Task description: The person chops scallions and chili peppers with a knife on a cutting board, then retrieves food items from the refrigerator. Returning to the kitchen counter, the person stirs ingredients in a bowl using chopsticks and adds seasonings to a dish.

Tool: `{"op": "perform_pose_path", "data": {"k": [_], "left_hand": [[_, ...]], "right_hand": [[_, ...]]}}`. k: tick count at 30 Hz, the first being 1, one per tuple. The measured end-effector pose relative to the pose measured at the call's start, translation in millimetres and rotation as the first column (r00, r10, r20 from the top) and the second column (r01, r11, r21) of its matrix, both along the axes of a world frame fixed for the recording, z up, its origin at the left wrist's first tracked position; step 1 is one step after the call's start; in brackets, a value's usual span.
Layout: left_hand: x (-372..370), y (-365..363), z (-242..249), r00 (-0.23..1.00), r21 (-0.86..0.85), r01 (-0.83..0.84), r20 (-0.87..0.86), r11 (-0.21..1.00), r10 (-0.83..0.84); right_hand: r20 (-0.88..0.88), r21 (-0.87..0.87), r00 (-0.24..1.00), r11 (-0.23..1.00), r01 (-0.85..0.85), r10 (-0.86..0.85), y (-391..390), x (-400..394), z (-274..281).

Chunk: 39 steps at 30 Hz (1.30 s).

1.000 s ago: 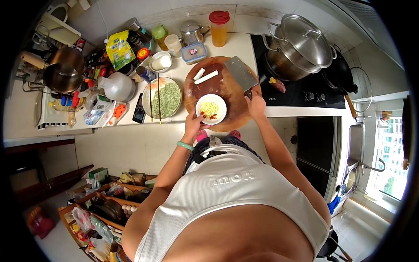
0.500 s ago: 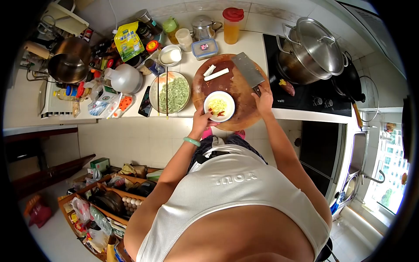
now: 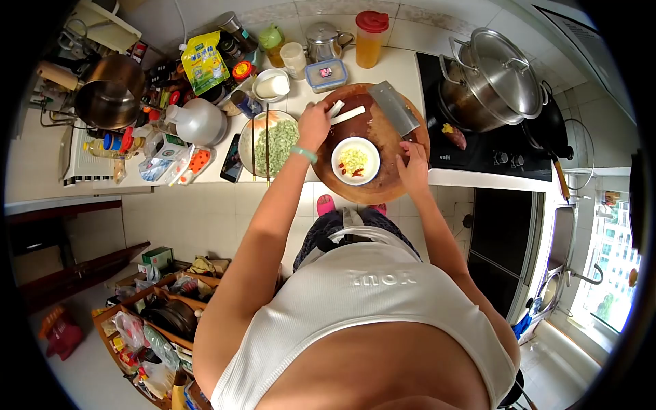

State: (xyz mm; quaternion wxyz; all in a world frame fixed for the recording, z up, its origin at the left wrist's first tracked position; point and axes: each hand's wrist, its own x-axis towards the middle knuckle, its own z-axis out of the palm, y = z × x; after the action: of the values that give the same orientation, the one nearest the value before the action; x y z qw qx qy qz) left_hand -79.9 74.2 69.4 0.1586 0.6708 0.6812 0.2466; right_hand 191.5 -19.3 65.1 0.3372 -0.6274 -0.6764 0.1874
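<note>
We see the left hand [image 3: 315,123] at the left edge of the round chopping board [image 3: 383,140], its fingers bent toward the white stalks [image 3: 348,115] on the board's far side; whether they pinch a piece, we cannot tell. The right hand [image 3: 413,166] is over the board's right side, fingers loosely spread and holding nothing that we can see, just beside the handle end of the cleaver [image 3: 394,111]. Its blade slants across the board's far right part. Between the hands, nearer the body, we find a white bowl [image 3: 334,159] on the board (it holds pale yellow chopped bits and a few red pieces). Left of the board, we notice two chopsticks [image 3: 253,147] across a larger bowl [image 3: 247,137] of chopped greens [image 3: 277,147].
</note>
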Motion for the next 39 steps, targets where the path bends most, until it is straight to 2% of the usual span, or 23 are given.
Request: {"op": "perform_pose_path", "data": {"k": [2,5,8,9,10,11,12,14,16,18,19,20,22,24,26,28,29,31,33,34,36,37,39], "left_hand": [[6.7,27.0,-20.8,0.989,-0.026,-0.008,-0.150,1.000,0.004],[11.3,48.2,-46.4,0.983,-0.101,0.007,-0.182,0.995,-0.025],[10.1,50.5,-33.8,0.980,-0.187,0.044,-0.181,0.981,-0.078],[10.4,47.5,-28.2,0.979,-0.113,0.044,-0.195,0.993,-0.065],[13.4,41.5,-17.3,0.978,-0.114,0.059,-0.194,0.992,-0.081],[16.5,33.1,-4.8,0.987,-0.048,0.117,-0.104,0.992,-0.122],[20.2,23.4,8.8,0.985,0.022,0.174,-0.016,0.985,-0.173],[36.1,-3.8,34.2,0.920,0.119,0.382,0.041,0.916,-0.389],[57.2,-33.9,53.7,0.778,0.140,0.597,0.138,0.790,-0.613],[80.1,-60.4,73.1,0.631,0.238,0.695,0.250,0.679,-0.734],[89.2,-68.2,71.7,0.590,0.265,0.713,0.274,0.650,-0.759],[97.8,-75.3,69.6,0.542,0.290,0.733,0.298,0.615,-0.786],[111.3,-85.3,71.6,0.499,0.260,0.767,0.333,0.586,-0.800],[124.8,-98.4,74.2,0.478,0.107,0.789,0.511,0.605,-0.714],[138.9,-111.2,91.2,0.414,0.026,0.865,0.527,0.501,-0.742],[151.8,-115.1,74.9,0.279,0.185,0.902,0.437,0.389,-0.855],[157.1,-118.1,72.5,0.274,0.144,0.914,0.471,0.379,-0.839],[170.0,-125.9,79.9,0.302,0.071,0.914,0.539,0.399,-0.786],[180.8,-129.6,81.0,0.330,0.025,0.911,0.550,0.411,-0.767],[184.3,-131.1,80.7,0.336,0.012,0.913,0.543,0.407,-0.769],[193.9,-133.5,80.2,0.341,0.023,0.911,0.522,0.412,-0.782],[198.2,-134.6,74.9,0.343,0.043,0.905,0.515,0.424,-0.785],[205.3,-140.5,64.9,0.402,-0.018,0.890,0.505,0.456,-0.764]], "right_hand": [[-0.036,-0.034,0.999,0.999,-0.023,0.022,-10.5,-5.4,3.0],[-0.098,-0.095,0.994,0.994,-0.047,0.038,-25.3,-9.7,12.4],[-0.094,-0.153,0.995,0.988,-0.032,0.018,-42.0,-5.9,17.6],[-0.092,-0.153,0.996,0.988,-0.018,0.003,-45.9,-4.8,20.2],[-0.154,-0.230,0.987,0.973,0.000,-0.037,-50.0,-3.7,23.7],[-0.213,-0.306,0.973,0.952,0.013,-0.082,-53.6,-2.9,27.9],[-0.214,-0.305,0.971,0.952,0.035,-0.104,-55.2,-4.6,35.2],[-0.461,-0.317,0.866,0.947,0.046,-0.196,-56.7,-8.7,51.2],[-0.698,-0.264,0.693,0.964,-0.018,-0.178,-54.1,-10.7,51.6],[-0.725,-0.275,0.671,0.958,-0.074,-0.156,-56.7,-7.0,52.5],[-0.752,-0.287,0.639,0.953,-0.099,-0.160,-60.1,-8.4,65.5],[-0.829,-0.346,0.501,0.932,-0.105,-0.251,-68.2,-10.9,62.9],[-0.854,-0.337,0.428,0.941,-0.022,-0.296,-83.9,-7.8,54.1],[-0.859,-0.436,0.253,0.895,0.093,-0.445,-108.9,-1.3,47.5],[-0.855,-0.482,0.122,0.860,0.166,-0.503,-137.4,6.1,44.7],[-0.837,-0.523,0.037,0.819,0.237,-0.546,-170.4,21.8,28.9],[-0.836,-0.524,0.020,0.808,0.271,-0.549,-190.6,32.7,17.0],[-0.743,-0.629,-0.082,0.651,0.425,-0.664,-235.6,61.4,-15.1],[-0.702,-0.655,-0.221,0.490,0.576,-0.678,-293.4,96.7,-50.3],[-0.657,-0.646,-0.223,0.386,0.658,-0.720,-325.0,112.6,-66.0],[-0.538,-0.689,-0.410,0.104,0.717,-0.737,-394.0,148.8,-104.8],[-0.383,-0.649,-0.458,-0.120,0.752,-0.802,-429.9,164.2,-128.9],[-0.206,-0.587,-0.623,-0.414,0.696,-0.754,-495.8,188.6,-155.6]]}}
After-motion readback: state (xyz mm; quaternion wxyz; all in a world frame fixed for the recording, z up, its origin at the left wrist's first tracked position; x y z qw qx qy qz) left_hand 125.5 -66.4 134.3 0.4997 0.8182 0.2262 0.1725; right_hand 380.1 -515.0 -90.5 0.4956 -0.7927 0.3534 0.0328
